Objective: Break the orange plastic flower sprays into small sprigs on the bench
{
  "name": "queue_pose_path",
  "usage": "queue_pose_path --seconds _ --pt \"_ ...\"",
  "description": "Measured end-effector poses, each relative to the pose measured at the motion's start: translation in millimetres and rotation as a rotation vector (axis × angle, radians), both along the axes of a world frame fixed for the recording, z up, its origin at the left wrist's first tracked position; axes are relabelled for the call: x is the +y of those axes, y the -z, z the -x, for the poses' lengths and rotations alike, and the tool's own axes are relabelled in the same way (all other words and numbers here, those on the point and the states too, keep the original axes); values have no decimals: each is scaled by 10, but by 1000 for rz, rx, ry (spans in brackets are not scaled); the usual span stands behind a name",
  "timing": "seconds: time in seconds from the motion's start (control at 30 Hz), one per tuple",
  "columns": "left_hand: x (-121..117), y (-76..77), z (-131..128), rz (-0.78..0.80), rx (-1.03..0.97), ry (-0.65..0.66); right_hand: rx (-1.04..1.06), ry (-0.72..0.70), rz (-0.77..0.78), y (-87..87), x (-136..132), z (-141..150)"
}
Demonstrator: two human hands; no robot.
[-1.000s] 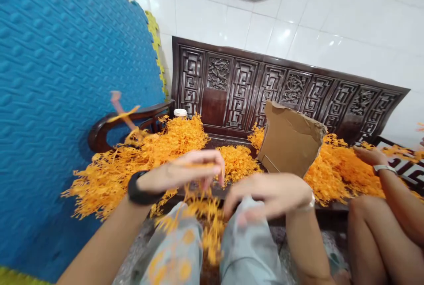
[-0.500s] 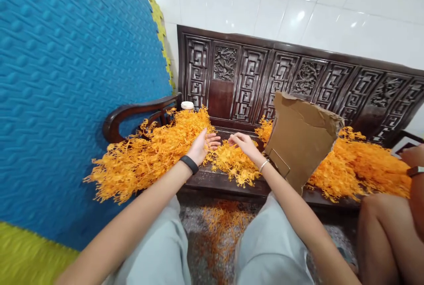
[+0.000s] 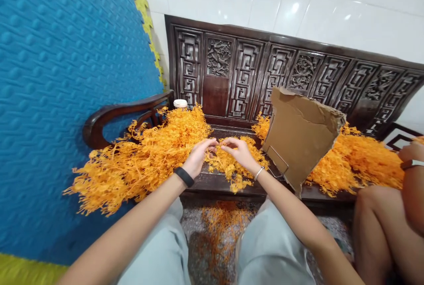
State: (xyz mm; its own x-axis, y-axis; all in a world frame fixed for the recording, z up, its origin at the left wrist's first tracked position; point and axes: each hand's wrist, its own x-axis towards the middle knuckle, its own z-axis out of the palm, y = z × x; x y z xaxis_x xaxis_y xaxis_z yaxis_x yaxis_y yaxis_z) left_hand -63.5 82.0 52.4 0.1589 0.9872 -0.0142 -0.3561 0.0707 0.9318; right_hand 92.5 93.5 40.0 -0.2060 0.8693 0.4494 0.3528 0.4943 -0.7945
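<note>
Both hands meet over a small pile of orange artificial foliage (image 3: 241, 174) on a dark wooden bench. My left hand (image 3: 198, 156), with a black wristband, has its fingers bent and closed at the tips. Facing it, my right hand (image 3: 239, 152) pinches thumb and fingers together. A small bit of orange sprig (image 3: 218, 142) shows between the two sets of fingertips; its exact shape is hidden. A larger heap of the orange sprigs (image 3: 142, 157) lies beside my left hand, spilling over the bench edge.
A bent cardboard sheet (image 3: 301, 130) with a wire loop (image 3: 278, 161) stands to the right. Behind it lies more orange foliage (image 3: 367, 161). A white-lidded tub (image 3: 180, 104) sits by the curved armrest (image 3: 96, 128). Another person's knee (image 3: 377, 210) is at right. Orange scraps (image 3: 220, 232) litter the floor.
My left hand, spread open before, has closed its fingers and come up to my right hand's fingertips. The view has shifted slightly.
</note>
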Motion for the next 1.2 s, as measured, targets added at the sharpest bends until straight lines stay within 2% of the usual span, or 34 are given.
queue_pose_path --seconds 0.13,0.2,0.3,0.43,0.67,0.87,1.03,1.2 --pt "71 156 -29 1 192 70 213 33 95 -8 30 -70" --pt "101 213 -53 -16 291 110 275 -6 168 6 27 -78" --pt "116 239 -84 -69 373 92 297 -96 243 27 5 -75" --pt "99 202 -108 -153 380 47 288 -114 261 36 -4 -87" --pt "92 141 -122 -214 381 129 228 -49 241 37 38 -146" --pt "130 162 -147 -293 447 132 278 -71 239 28 40 -129" --pt "131 92 -105 -332 394 190 370 -136 313 -4 -12 -100" --pt "78 -36 -14 -492 465 336 299 -320 342 -45 -44 -114"
